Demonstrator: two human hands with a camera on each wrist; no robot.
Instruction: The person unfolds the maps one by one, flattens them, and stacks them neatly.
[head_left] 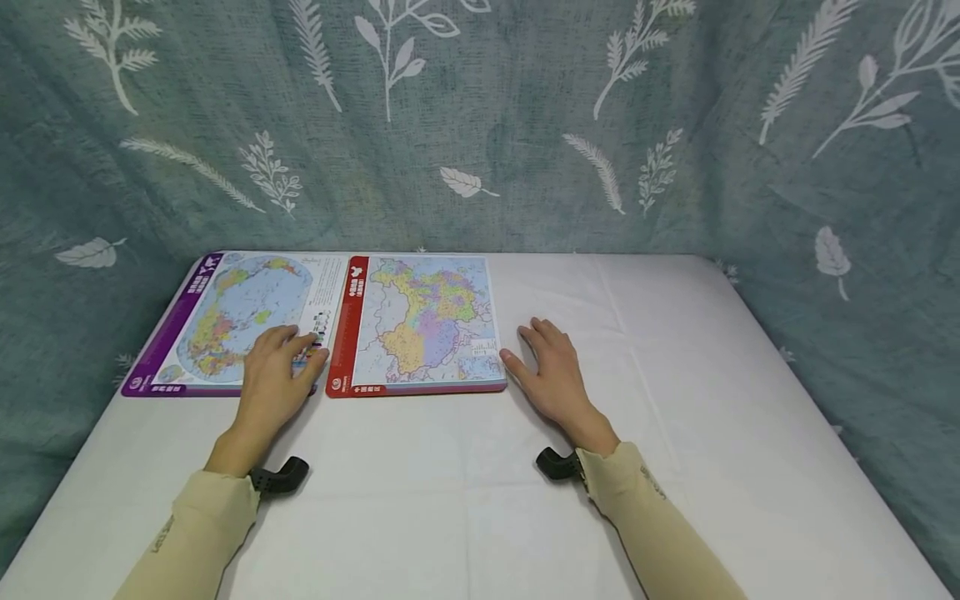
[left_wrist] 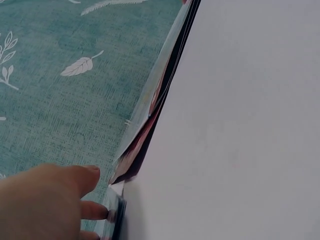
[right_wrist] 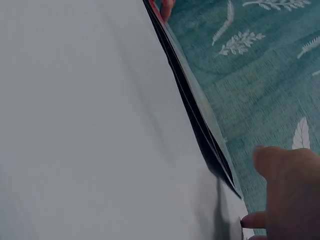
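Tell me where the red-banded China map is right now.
In the head view, the red-banded China map lies left of centre on the white-covered table, just right of the purple-banded world map, with the right hand at its right edge.

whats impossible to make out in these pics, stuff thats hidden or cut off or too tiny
Purple-edged map, head view: part of its lower right area is hidden by the left hand.
Red-edged map, head view: its smallest print is too small to read.
Right hand, right wrist view: cut off by the right and bottom edges.
Left sleeve, head view: cut off by the bottom edge.
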